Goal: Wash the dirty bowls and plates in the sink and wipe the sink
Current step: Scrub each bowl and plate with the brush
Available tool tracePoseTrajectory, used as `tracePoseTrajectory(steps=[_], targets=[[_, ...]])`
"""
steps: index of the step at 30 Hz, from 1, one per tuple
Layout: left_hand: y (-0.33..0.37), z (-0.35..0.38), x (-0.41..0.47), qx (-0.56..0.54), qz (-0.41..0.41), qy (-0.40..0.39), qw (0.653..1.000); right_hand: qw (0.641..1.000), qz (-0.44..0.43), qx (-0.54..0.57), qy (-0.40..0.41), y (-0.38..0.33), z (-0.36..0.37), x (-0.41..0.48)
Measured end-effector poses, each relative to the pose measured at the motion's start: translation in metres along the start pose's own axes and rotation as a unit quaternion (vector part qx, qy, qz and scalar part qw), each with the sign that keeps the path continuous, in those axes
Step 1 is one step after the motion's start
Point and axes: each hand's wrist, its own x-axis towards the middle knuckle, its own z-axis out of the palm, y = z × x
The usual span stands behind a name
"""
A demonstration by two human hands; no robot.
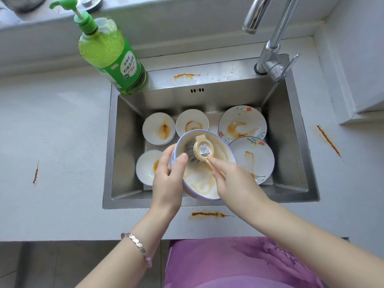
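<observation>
Blue-rimmed bowl (pixel 204 173): tilted above the sink (pixel 128 142), rim pinched by left hand (pixel 169 179). Scrub brush (pixel 200 150): bristles inside bowl, handle gripped by right hand (pixel 232 181). Below: three stained small bowls (pixel 159 128), two floral plates (pixel 242 122). Sink's back-left corner: green detergent bottle (pixel 110 55)

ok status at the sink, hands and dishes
Left hand gripping big bowl by its rim, right hand scrubbing inside with brush. Three small bowls, two plates in sink, all stained. Nothing blocking.
</observation>
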Motion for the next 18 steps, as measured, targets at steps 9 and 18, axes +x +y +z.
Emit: tracePoseTrajectory(steps=[9, 18], targets=[[0.007, 0.003, 0.006, -0.087, 0.073, 0.008, 0.994, 0.946, 0.078, 0.294, -0.111, -0.021, -0.011, 0.002], [0.005, 0.000, 0.005, -0.103, 0.094, -0.002, 0.990, 0.843, 0.192, 0.491, -0.107, -0.029, -0.027, 0.007]])
